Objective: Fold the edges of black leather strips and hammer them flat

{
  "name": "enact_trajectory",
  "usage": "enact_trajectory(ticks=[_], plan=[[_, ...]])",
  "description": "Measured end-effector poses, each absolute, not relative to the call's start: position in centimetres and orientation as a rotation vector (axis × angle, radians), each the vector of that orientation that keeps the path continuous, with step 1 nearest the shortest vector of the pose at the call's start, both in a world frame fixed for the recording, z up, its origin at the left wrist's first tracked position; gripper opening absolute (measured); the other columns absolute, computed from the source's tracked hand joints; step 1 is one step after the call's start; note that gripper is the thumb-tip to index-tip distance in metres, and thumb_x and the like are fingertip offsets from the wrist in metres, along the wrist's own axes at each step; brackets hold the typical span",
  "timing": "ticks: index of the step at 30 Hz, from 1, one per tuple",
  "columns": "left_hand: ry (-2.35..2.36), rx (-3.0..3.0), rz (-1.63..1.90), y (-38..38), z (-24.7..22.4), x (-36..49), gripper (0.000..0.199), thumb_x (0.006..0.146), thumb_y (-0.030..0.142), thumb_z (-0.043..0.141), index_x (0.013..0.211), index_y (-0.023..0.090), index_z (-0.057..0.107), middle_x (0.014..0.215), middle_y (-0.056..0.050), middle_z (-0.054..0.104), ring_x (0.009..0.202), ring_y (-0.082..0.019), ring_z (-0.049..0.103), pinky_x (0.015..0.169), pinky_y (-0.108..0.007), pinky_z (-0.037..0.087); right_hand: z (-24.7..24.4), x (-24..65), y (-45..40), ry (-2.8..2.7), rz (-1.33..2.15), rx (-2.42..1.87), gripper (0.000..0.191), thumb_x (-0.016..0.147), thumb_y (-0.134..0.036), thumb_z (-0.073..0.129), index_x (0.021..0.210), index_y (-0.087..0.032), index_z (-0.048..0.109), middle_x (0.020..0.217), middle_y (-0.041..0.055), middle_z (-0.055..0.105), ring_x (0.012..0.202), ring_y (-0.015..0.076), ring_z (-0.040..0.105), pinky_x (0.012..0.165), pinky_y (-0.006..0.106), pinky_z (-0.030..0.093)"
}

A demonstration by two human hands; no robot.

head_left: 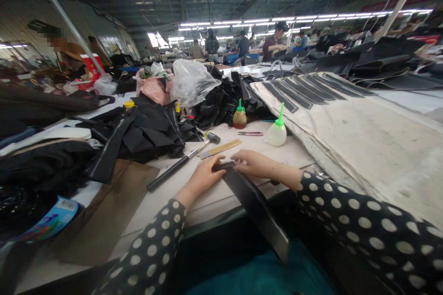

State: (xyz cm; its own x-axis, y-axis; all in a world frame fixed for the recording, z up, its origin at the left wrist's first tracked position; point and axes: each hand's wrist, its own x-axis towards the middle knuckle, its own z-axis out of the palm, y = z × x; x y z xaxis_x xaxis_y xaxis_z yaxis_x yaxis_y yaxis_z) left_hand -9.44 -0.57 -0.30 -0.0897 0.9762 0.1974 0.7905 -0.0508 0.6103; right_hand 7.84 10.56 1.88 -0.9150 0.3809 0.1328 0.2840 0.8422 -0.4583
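Observation:
A long black strip [258,207] runs from the worktable down over the near edge toward my lap. Its far end is between my two hands. My left hand [204,176] pinches that end from the left, thumb and fingers around its edge. From the right, my right hand [251,163] grips the same end with bent fingers. Just beyond my hands lies a yellowish ruler [221,148]. A hammer [180,163] with a black handle rests to the left of it.
Two glue bottles with green nozzles [239,116] [278,130] stand behind, near pink-handled snips [250,133]. Black pieces [148,126] are heaped at the left. On the right, a pale board [363,133] carries dark strips. People work farther back.

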Motion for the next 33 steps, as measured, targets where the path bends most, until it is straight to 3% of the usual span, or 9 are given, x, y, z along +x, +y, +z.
enact_trajectory(ticks=[5,9,13,19,27,33], plan=[[2.06,1.964,0.798,-0.8,-0.3,-9.4,0.023,0.075,0.031,0.061,0.095,0.021,0.062,0.095,-0.004,0.062,0.093,-0.022,0.055,0.081,-0.034,0.043,0.4,5.7,11.4,-2.824,0.6,-0.35,0.02,0.078,-0.016,0.055,0.095,-0.015,0.066,0.089,0.0064,0.064,0.086,0.0183,0.056,0.078,0.029,0.041],[2.01,1.953,0.853,-0.9,-0.4,-9.9,0.018,0.075,0.024,0.059,0.092,0.019,0.062,0.091,-0.003,0.061,0.087,-0.019,0.055,0.077,-0.031,0.045,0.2,5.9,11.5,-2.787,0.644,-0.336,0.019,0.077,-0.012,0.055,0.093,-0.016,0.066,0.087,0.0043,0.063,0.082,0.0161,0.055,0.075,0.027,0.041],[1.926,1.947,0.905,-1.1,-0.5,-10.4,0.017,0.075,0.014,0.055,0.09,0.018,0.063,0.09,-0.003,0.06,0.084,-0.017,0.055,0.077,-0.029,0.045,0.2,6.2,11.2,-2.763,0.631,-0.3,0.02,0.077,-0.01,0.055,0.094,-0.015,0.065,0.088,0.0043,0.063,0.085,0.0161,0.053,0.079,0.028,0.04],[1.9,2.07,0.878,-1.5,-0.4,-10.4,0.017,0.078,0.013,0.052,0.087,0.019,0.064,0.088,-0.004,0.061,0.088,-0.017,0.055,0.081,-0.031,0.044,0.6,6.4,11.0,-2.799,0.519,-0.21,0.018,0.082,-0.011,0.052,0.093,-0.015,0.065,0.087,0.0055,0.06,0.085,0.0168,0.052,0.08,0.029,0.04],[1.968,2.422,0.421,-2.6,0.7,-10.1,0.028,0.085,0.011,0.039,0.1,0.02,0.061,0.098,-0.006,0.06,0.093,-0.021,0.051,0.084,-0.035,0.042,1.5,6.6,9.5,-2.995,-0.025,-0.037,0.016,0.084,-0.008,0.046,0.087,-0.011,0.062,0.086,0.0086,0.057,0.082,0.0188,0.049,0.072,0.029,0.042],[1.979,2.357,0.479,-3.3,0.7,-10.0,0.023,0.085,0.012,0.041,0.095,0.02,0.06,0.101,-0.005,0.06,0.098,-0.02,0.051,0.088,-0.034,0.042,1.8,7.2,9.1,-3.052,-0.143,-0.11,0.015,0.085,-0.008,0.046,0.086,-0.01,0.061,0.085,0.0098,0.057,0.081,0.0196,0.05,0.069,0.029,0.042]])
